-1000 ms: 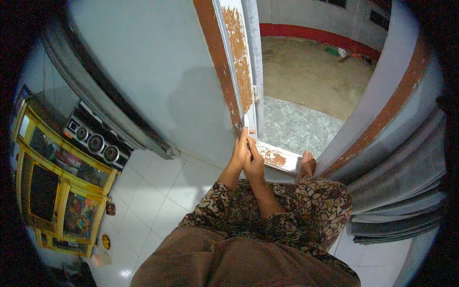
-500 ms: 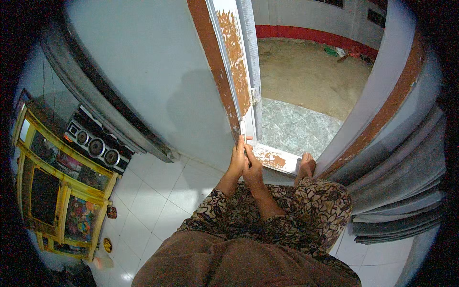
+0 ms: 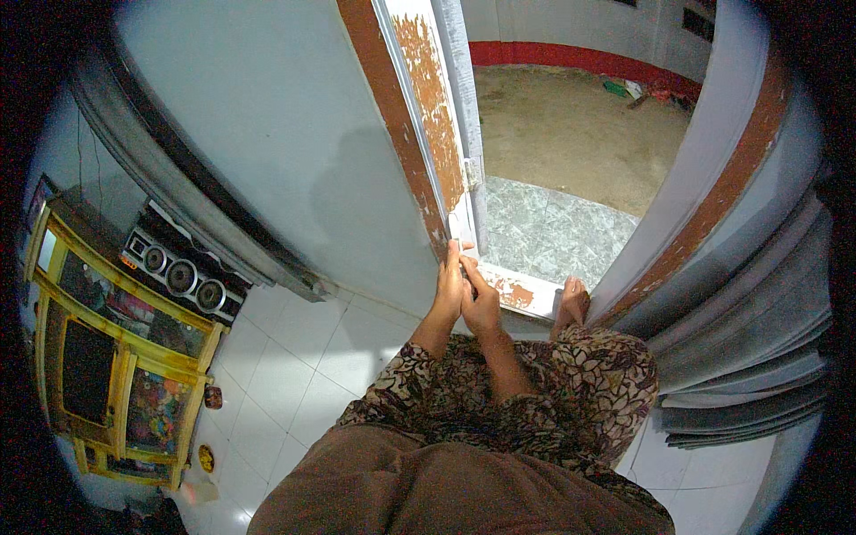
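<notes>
Both hands are close together at the lower end of a door frame with brown paint flaking off white. My left hand and my right hand are closed around one slim hand tool, its flat pale end pointing up against the frame. The fingers hide most of it, so its exact kind is not clear. The right hand sits slightly lower and to the right of the left. Beneath them the white sill carries brown patches.
My bare foot rests at the sill's right end. Grey curtains hang at the right. A yellow cabinet and a speaker unit stand at the left. Beyond the doorway lie grey tiles and bare ground.
Both hands and the tool have shifted slightly up along the frame. The view has moved a little too.
</notes>
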Action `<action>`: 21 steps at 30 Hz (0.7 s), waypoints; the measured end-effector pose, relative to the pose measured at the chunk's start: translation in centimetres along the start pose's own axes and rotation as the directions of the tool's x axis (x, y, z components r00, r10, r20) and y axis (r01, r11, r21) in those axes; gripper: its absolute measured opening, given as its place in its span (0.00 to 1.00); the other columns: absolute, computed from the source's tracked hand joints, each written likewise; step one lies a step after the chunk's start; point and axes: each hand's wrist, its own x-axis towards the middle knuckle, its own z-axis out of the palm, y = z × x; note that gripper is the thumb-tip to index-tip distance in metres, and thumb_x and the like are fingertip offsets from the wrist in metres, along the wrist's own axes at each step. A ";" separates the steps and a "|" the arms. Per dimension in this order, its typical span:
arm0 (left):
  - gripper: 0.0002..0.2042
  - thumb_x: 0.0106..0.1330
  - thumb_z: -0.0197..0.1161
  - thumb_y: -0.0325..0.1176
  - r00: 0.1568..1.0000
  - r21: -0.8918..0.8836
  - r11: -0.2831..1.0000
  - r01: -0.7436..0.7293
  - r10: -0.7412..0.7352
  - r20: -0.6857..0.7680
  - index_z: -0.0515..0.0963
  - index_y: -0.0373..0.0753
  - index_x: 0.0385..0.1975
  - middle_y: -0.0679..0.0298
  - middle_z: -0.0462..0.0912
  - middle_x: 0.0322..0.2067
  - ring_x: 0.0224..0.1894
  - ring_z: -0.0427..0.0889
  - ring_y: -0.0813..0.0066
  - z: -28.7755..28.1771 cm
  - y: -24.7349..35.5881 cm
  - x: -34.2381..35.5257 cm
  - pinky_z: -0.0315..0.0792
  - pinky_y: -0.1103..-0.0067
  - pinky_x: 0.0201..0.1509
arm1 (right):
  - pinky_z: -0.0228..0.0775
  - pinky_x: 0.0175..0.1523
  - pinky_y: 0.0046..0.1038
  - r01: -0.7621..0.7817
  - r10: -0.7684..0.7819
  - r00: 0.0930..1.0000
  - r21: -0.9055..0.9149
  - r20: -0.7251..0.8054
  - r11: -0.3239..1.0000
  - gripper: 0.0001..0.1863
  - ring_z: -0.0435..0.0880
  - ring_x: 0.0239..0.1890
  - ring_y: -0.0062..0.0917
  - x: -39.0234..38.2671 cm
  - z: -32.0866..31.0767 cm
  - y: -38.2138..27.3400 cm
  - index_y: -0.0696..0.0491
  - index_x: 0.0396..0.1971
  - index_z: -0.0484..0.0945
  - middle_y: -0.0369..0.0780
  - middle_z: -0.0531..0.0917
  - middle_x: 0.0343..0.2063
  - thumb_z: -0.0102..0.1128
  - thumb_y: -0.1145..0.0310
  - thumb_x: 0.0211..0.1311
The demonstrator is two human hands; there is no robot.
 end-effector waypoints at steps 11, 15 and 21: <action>0.28 0.69 0.40 0.60 0.999 -0.005 0.999 -0.035 0.035 -0.006 0.74 0.40 0.47 0.65 0.71 0.29 0.30 0.68 0.79 -0.4 -1.4 0.4 0.66 0.82 0.34 | 0.63 0.61 0.34 -0.065 0.067 0.997 -0.034 0.044 0.997 0.26 0.72 0.59 0.40 -0.3 -0.3 0.2 0.51 0.59 0.68 0.53 0.75 0.52 0.47 0.80 0.58; 0.28 0.69 0.39 0.60 0.999 -0.027 1.000 0.012 -0.013 -0.045 0.74 0.41 0.48 0.62 0.71 0.31 0.34 0.69 0.76 0.2 -1.2 0.5 0.67 0.80 0.40 | 0.63 0.61 0.34 -0.061 0.059 0.997 0.046 0.042 0.997 0.26 0.72 0.58 0.41 0.0 -0.6 0.5 0.50 0.58 0.69 0.53 0.76 0.51 0.48 0.79 0.58; 0.28 0.70 0.39 0.59 1.000 0.029 0.999 -0.015 0.015 -0.010 0.73 0.40 0.48 0.64 0.72 0.29 0.33 0.70 0.77 -0.4 -1.0 -0.2 0.67 0.81 0.39 | 0.64 0.60 0.34 -0.086 0.086 0.994 -0.001 0.060 0.996 0.26 0.73 0.58 0.39 -0.4 -0.1 0.6 0.51 0.58 0.70 0.52 0.76 0.52 0.48 0.80 0.57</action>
